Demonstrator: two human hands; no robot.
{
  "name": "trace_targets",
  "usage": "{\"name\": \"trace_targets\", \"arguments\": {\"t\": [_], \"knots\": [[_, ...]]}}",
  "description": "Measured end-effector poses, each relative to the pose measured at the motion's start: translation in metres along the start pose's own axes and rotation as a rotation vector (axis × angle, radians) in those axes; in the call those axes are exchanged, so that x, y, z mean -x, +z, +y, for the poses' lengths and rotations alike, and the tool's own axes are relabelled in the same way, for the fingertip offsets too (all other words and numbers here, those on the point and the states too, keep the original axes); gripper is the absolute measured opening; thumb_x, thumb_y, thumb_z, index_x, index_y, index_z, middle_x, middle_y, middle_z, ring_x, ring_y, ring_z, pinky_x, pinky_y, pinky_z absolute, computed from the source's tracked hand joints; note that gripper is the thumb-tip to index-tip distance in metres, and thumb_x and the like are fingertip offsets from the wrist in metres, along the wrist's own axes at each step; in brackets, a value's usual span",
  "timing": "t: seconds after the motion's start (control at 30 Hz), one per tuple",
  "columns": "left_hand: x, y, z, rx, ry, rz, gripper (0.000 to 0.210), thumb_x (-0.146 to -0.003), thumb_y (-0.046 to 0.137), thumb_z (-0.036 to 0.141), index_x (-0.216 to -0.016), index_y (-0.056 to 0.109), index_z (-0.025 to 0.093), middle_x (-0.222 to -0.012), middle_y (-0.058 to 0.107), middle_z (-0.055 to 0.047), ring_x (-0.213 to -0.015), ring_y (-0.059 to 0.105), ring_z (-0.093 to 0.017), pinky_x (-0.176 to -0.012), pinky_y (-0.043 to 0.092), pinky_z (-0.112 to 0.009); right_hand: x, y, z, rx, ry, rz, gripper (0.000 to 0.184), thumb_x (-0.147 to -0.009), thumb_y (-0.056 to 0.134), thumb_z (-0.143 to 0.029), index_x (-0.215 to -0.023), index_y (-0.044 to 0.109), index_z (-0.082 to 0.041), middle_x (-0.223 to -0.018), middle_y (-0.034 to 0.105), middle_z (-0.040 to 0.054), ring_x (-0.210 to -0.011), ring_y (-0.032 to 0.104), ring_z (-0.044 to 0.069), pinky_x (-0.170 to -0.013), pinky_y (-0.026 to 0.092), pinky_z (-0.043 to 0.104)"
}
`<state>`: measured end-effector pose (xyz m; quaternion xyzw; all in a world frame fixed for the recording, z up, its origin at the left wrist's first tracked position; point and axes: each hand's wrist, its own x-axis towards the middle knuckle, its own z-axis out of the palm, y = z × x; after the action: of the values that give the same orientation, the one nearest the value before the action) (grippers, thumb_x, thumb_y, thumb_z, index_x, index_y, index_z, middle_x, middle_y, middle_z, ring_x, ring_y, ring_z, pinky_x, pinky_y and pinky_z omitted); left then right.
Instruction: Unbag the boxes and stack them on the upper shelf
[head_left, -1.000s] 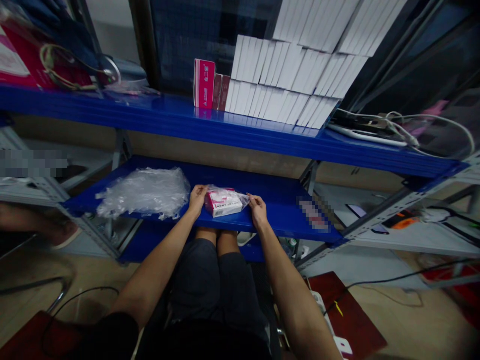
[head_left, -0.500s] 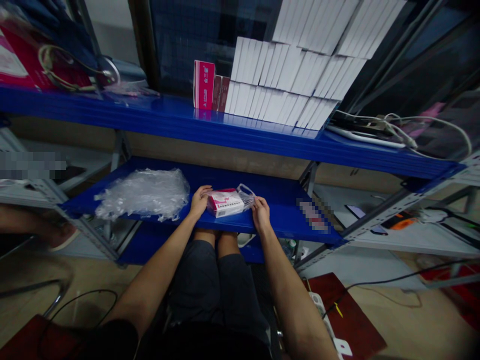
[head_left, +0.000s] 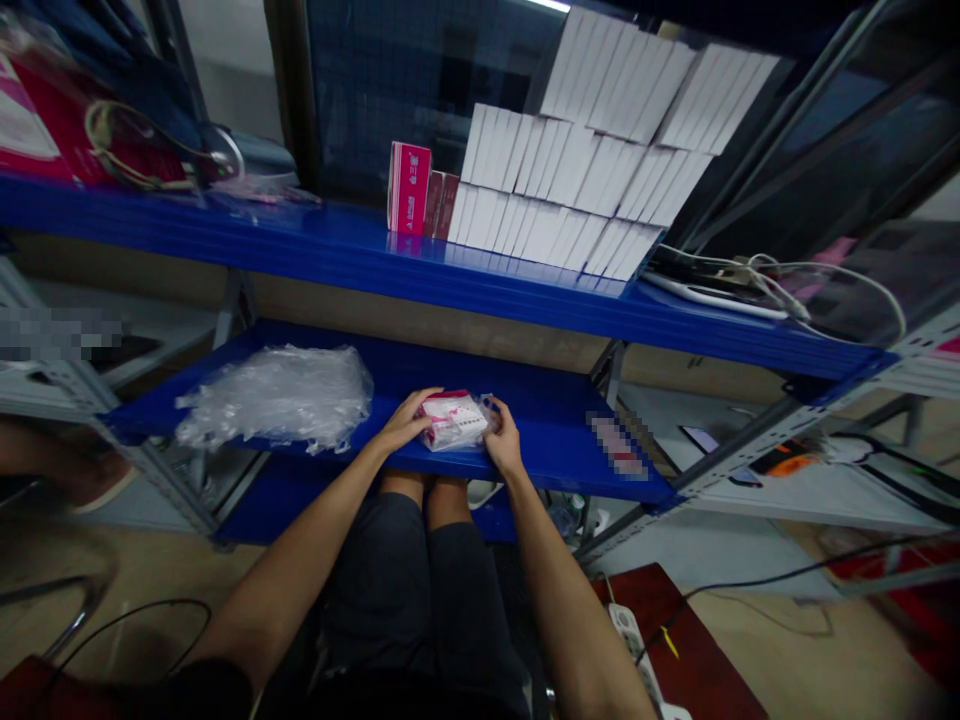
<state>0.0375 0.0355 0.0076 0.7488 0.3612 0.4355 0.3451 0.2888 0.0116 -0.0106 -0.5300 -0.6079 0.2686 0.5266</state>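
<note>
A small white-and-pink box (head_left: pixel 456 418) in a clear plastic bag is at the front of the lower blue shelf (head_left: pixel 540 420). My left hand (head_left: pixel 406 424) grips its left end, fingers over the top edge and thumb along the front. At the other end, my right hand (head_left: pixel 503 438) is closed on the gathered plastic of the bag (head_left: pixel 486 408), its fingers curled. Left of my hands lies a heap of clear plastic bags (head_left: pixel 289 395), partly over the shelf's front edge.
Above, the upper blue shelf (head_left: pixel 322 255) carries stacked white boxes (head_left: pixel 555 195), a pink box (head_left: pixel 409 188) and white cables (head_left: pixel 795 285). A power strip (head_left: pixel 634 650) lies at lower right. Part of another person's leg (head_left: pixel 64 465) shows at far left.
My left hand has moved further over the box. My right hand has come closer to it, and the bag's loose loop is now drawn in against the box's right end.
</note>
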Motion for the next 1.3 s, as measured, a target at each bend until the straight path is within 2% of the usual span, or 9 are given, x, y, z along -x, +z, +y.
{"name": "trace_targets", "arguments": {"t": [0.1, 0.2, 0.33, 0.6, 0.83, 0.97, 1.1, 1.2, 1.3], "knots": [[0.003, -0.002, 0.002, -0.091, 0.075, -0.104, 0.079, -0.08, 0.071, 0.031, -0.155, 0.045, 0.031, -0.155, 0.048, -0.008, -0.145, 0.043, -0.032, -0.123, 0.033, -0.046, 0.001, -0.002, -0.006, 0.12, -0.052, 0.011, 0.073, -0.067, 0.05, -0.018, -0.14, 0.052, -0.024, -0.128, 0.071, 0.0066, -0.113, 0.068, 0.024, -0.1, 0.052, 0.038], [0.008, -0.001, 0.005, -0.12, 0.104, -0.027, 0.074, -0.087, 0.068, 0.04, -0.156, 0.042, 0.029, -0.148, 0.048, -0.011, -0.142, 0.045, -0.031, -0.123, 0.033, -0.045, 0.006, -0.003, -0.014, 0.133, -0.061, 0.144, 0.072, -0.069, 0.043, -0.018, -0.141, 0.049, -0.021, -0.139, 0.062, 0.0103, -0.121, 0.062, 0.024, -0.102, 0.05, 0.039], [0.016, 0.003, 0.014, -0.159, 0.122, -0.017, 0.081, -0.085, 0.074, 0.052, -0.156, 0.042, 0.03, -0.143, 0.048, -0.011, -0.137, 0.05, -0.03, -0.119, 0.038, -0.041, 0.022, 0.0, -0.026, 0.375, -0.145, 0.33, 0.045, -0.08, 0.042, -0.023, -0.121, 0.062, -0.021, -0.147, 0.049, 0.014, -0.135, 0.046, 0.029, -0.111, 0.04, 0.045], [0.018, 0.009, 0.02, -0.308, 0.065, -0.092, 0.135, -0.055, 0.093, 0.058, -0.165, 0.017, 0.038, -0.155, 0.046, -0.014, -0.14, 0.049, -0.04, -0.114, 0.04, -0.051, 0.029, 0.007, -0.051, 0.639, -0.389, -0.079, 0.033, -0.096, 0.04, -0.025, -0.117, 0.066, -0.024, -0.125, 0.064, 0.009, -0.122, 0.053, 0.028, -0.111, 0.037, 0.043], [0.014, 0.008, 0.013, -0.189, 0.048, -0.067, 0.145, -0.054, 0.096, 0.044, -0.167, 0.006, 0.031, -0.155, 0.044, -0.017, -0.142, 0.046, -0.039, -0.117, 0.037, -0.052, -0.046, 0.009, -0.078, 0.517, 0.33, -0.3, 0.047, -0.087, 0.069, -0.037, -0.129, 0.065, -0.018, -0.119, 0.074, 0.0159, -0.117, 0.066, 0.034, -0.099, 0.05, 0.04], [0.015, 0.006, 0.015, -0.155, 0.116, -0.045, 0.141, -0.058, 0.094, 0.035, -0.167, 0.005, 0.026, -0.155, 0.041, -0.016, -0.142, 0.044, -0.037, -0.12, 0.034, -0.051, -0.076, 0.002, -0.081, 0.348, 0.428, -0.476, 0.052, -0.077, 0.083, -0.037, -0.121, 0.068, -0.015, -0.098, 0.079, 0.0116, -0.088, 0.076, 0.027, -0.075, 0.06, 0.031], [0.015, 0.005, 0.017, -0.151, 0.167, -0.04, 0.141, -0.06, 0.093, 0.034, -0.167, 0.001, 0.024, -0.159, 0.034, -0.019, -0.147, 0.037, -0.038, -0.123, 0.03, -0.053, -0.083, -0.014, -0.084, 0.066, 0.533, -0.585, 0.08, -0.061, 0.097, -0.031, -0.131, 0.061, -0.018, -0.103, 0.08, 0.0109, -0.081, 0.077, 0.025, -0.069, 0.062, 0.031], [0.014, 0.005, 0.015, -0.104, 0.167, -0.004, 0.142, -0.057, 0.095, 0.032, -0.167, 0.005, 0.024, -0.159, 0.035, -0.019, -0.147, 0.038, -0.039, -0.121, 0.033, -0.055, -0.082, -0.027, -0.091, -0.118, 0.558, -0.592, 0.093, -0.054, 0.101, -0.029, -0.135, 0.057, -0.02, -0.105, 0.079, 0.0107, -0.081, 0.077, 0.024, -0.07, 0.064, 0.032], [0.014, 0.006, 0.009, 0.055, 0.065, 0.03, 0.133, -0.058, 0.093, 0.028, -0.166, 0.014, 0.026, -0.158, 0.042, -0.019, -0.133, 0.054, -0.036, -0.107, 0.05, -0.051, -0.079, -0.039, -0.098, -0.133, 0.548, -0.518, 0.091, -0.056, 0.1, -0.03, -0.135, 0.057, -0.02, -0.101, 0.08, 0.0096, -0.08, 0.077, 0.023, -0.068, 0.063, 0.031]]}}
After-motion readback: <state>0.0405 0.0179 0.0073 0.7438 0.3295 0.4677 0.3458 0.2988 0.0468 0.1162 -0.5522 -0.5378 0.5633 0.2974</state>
